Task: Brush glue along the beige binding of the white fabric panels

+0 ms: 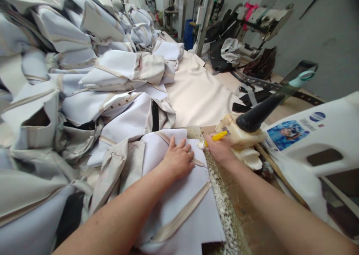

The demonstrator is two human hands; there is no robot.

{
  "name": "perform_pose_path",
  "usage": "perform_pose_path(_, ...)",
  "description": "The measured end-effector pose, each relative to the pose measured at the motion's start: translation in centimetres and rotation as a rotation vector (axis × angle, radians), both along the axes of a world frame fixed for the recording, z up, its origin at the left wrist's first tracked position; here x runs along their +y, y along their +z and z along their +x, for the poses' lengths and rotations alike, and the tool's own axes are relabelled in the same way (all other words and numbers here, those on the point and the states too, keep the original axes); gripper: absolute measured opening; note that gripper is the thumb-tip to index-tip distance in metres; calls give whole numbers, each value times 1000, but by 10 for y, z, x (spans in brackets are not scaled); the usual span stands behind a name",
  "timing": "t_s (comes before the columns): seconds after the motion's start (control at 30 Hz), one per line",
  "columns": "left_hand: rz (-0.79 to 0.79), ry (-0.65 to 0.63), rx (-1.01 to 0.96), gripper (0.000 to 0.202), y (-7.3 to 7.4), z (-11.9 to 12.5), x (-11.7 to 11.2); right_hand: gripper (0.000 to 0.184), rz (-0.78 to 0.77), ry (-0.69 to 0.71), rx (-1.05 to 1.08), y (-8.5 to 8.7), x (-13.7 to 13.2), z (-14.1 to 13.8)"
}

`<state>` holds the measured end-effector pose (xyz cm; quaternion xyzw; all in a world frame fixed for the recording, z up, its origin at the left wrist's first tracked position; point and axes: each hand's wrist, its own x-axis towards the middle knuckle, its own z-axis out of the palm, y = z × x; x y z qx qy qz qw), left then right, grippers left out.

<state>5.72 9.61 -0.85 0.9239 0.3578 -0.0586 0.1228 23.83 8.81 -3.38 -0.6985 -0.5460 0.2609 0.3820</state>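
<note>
My left hand (178,158) lies with spread fingers on a white sewn panel (171,206) that has beige strips along it, pressing it to the table. Beside the panel's right edge, my right hand (221,149) is closed around a yellow-handled brush (219,136). The brush's pale tip rests at or just over the panel's upper right edge; whether it touches is hard to tell. White crusted residue (221,195) runs along the table beside the panel. A glue-caked tub (242,135) with a black cone (252,114) stands just beyond my right hand.
Many similar white and grey sewn pieces (112,68) are heaped on the left. Cream sheet material (202,90) covers the table ahead. At right stands a white plastic jug (336,135) with a blue label. Behind it are black straps (297,94) and a sewing machine (269,21).
</note>
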Motion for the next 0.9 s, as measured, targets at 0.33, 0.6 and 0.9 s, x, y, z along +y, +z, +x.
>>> perform_pose_path(0.33, 0, 8, 4, 33, 2, 1, -2, 32, 80, 79, -49, 1, 13, -6)
perform_pose_path(0.6, -21, 23, -31, 33, 0, 0, -3, 34, -78, 186, -23, 8, -33, -1)
perform_pose_path(0.9, -4, 26, -29, 32, 1, 0, -3, 30, -8, -15, -6, -7, 38, 2)
